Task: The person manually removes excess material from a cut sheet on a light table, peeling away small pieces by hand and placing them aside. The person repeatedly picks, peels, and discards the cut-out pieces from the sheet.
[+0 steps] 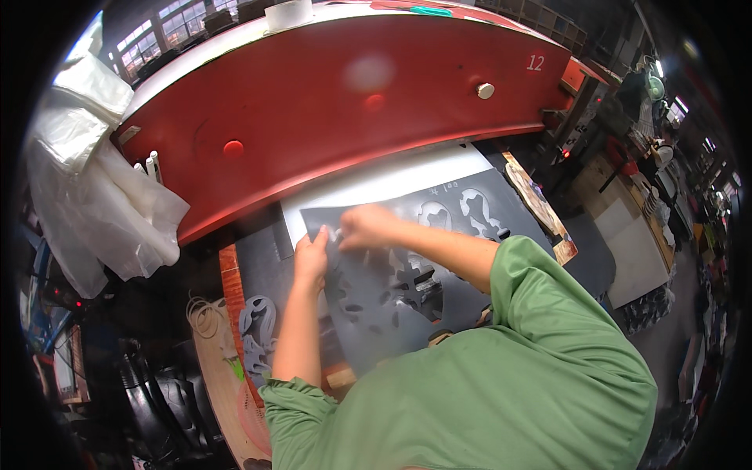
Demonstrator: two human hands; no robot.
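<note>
A dark grey flexible sheet (362,345) with many shaped holes cut through it lies tilted in front of me. My left hand (310,262) grips its left edge, thumb uppermost, with the other fingers mostly hidden. Over the sheet's upper left part, my right hand (366,227) is closed with curled fingers and slightly blurred. Whatever it may pinch is hidden. Looped cut-outs (478,205) show along the sheet's far side. Beneath the far edge lies a white board (376,182).
A wide red machine beam (313,117) spans the far side, with a metal knob (486,91). Clear plastic bags (110,200) hang at the left. Grey looped pieces (257,323) and a coiled cord (205,315) lie left of my left forearm. A patterned strip (540,200) lies right.
</note>
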